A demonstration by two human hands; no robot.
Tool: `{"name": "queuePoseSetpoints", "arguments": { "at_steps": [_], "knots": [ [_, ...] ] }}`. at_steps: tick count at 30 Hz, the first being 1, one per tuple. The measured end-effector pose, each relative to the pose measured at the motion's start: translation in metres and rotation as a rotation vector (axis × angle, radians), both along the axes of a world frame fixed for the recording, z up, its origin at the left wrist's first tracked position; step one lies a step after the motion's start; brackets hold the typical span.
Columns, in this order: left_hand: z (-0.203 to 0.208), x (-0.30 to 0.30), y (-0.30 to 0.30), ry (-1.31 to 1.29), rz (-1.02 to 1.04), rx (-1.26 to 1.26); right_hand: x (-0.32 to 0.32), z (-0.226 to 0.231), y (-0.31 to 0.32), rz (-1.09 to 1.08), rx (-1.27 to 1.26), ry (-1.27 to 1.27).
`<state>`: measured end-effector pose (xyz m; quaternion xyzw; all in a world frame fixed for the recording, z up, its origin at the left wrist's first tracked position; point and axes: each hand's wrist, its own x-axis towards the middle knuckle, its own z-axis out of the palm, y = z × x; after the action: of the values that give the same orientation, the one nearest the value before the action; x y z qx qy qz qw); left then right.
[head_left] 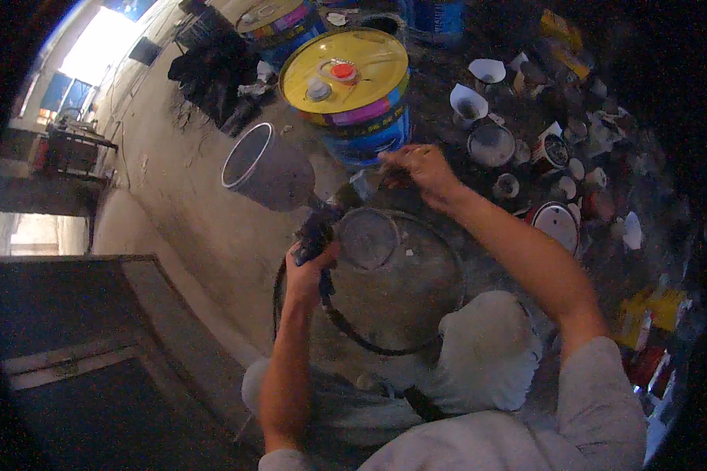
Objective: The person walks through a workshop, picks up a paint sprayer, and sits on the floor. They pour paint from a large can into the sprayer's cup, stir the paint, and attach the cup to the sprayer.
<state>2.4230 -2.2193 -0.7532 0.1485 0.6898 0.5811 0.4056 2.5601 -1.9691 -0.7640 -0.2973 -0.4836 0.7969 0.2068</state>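
My left hand (308,271) is wrapped round the handle of a spray gun (316,234), which is tilted. A wide grey cup (279,179) with a pale rim sits on the gun, its open mouth leaning to the upper left. From the grip a black hose (361,341) loops over the floor. My right hand (426,169) is closed in front of the blue drum, fingers bent together. Something dark shows below those fingers, too blurred to name. Between the hands, a round lid-like disc (369,239) is seen on the floor.
A blue drum with a yellow lid (369,67) and red cap stands ahead. More drums (279,27) are behind it. Used cans and paper cups (491,145) crowd the right side. A black plastic bag (216,67) lies far left, dark panels (79,337) near left.
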Motion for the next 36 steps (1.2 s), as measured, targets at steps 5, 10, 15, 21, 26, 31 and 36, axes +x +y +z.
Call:
{"name": "queuePoseSetpoints", "arguments": {
  "at_steps": [5, 10, 15, 21, 26, 31, 36],
  "knots": [
    [-0.004, 0.006, -0.001, -0.035, 0.020, 0.006, -0.004, -0.020, 0.003, -0.097, 0.051, -0.017],
    [-0.001, 0.007, 0.003, -0.089, 0.016, -0.044, -0.005, -0.029, 0.000, -0.169, 0.035, -0.067],
    [-0.003, 0.005, 0.004, -0.078, 0.022, -0.116, -0.014, -0.056, 0.001, -0.070, 0.012, -0.169],
    [-0.011, 0.000, 0.003, -0.133, 0.072, -0.054, 0.001, -0.030, 0.003, 0.013, 0.153, -0.274],
    [-0.011, -0.008, -0.004, -0.132, 0.062, -0.094, 0.025, 0.040, 0.016, -0.427, 1.151, 0.129],
    [-0.007, -0.010, 0.001, -0.098, 0.113, -0.080, -0.013, 0.052, 0.059, -0.429, 1.532, -0.074],
    [0.006, -0.012, -0.001, -0.052, 0.105, -0.095, -0.045, 0.062, 0.068, -0.173, 1.837, -0.335]
  ]
}}
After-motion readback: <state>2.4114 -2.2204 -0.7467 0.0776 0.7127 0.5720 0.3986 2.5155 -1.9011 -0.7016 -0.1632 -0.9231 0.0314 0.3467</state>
